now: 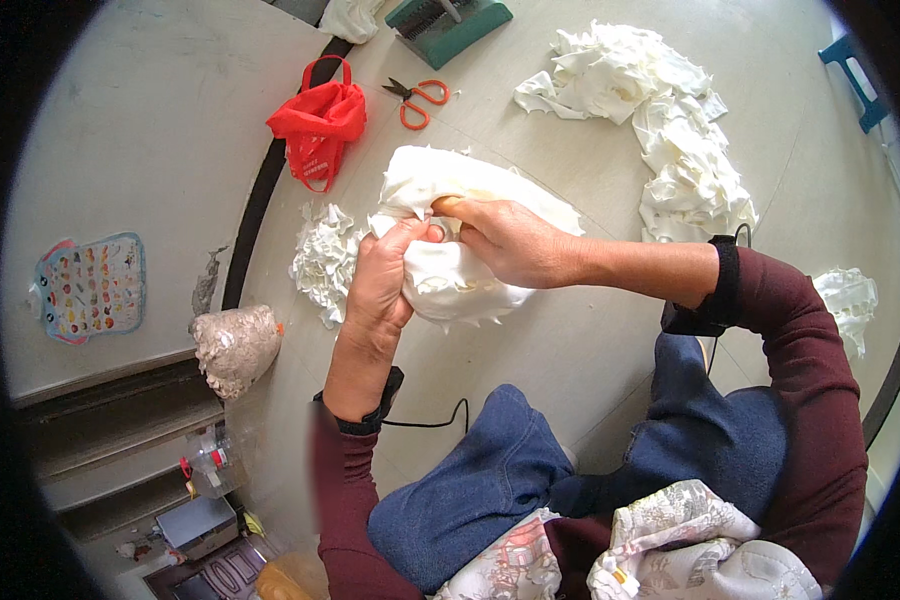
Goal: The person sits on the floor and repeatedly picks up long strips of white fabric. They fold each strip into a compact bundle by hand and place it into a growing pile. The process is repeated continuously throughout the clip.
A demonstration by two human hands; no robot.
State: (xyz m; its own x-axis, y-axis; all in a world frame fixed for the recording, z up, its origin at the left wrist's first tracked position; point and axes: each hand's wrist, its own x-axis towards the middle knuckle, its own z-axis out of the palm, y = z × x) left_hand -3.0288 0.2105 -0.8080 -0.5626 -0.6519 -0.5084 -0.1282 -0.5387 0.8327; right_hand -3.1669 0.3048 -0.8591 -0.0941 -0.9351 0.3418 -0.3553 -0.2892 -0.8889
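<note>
In front of me hangs a folded white sheet of soft, flexible material, with small pointed tabs along its edges. My left hand pinches its left edge between thumb and fingers. From the right, my right hand grips the same sheet, with its fingertips close to my left thumb and partly hidden in the folds. A lower fold of the sheet bulges beneath both hands. Left of my left hand lies a small heap of white scraps on the floor.
A large pile of similar white pieces lies at the upper right. Orange-handled scissors, a red bag and a green dustpan are farther off. A filled clear bag stands by the steps at left.
</note>
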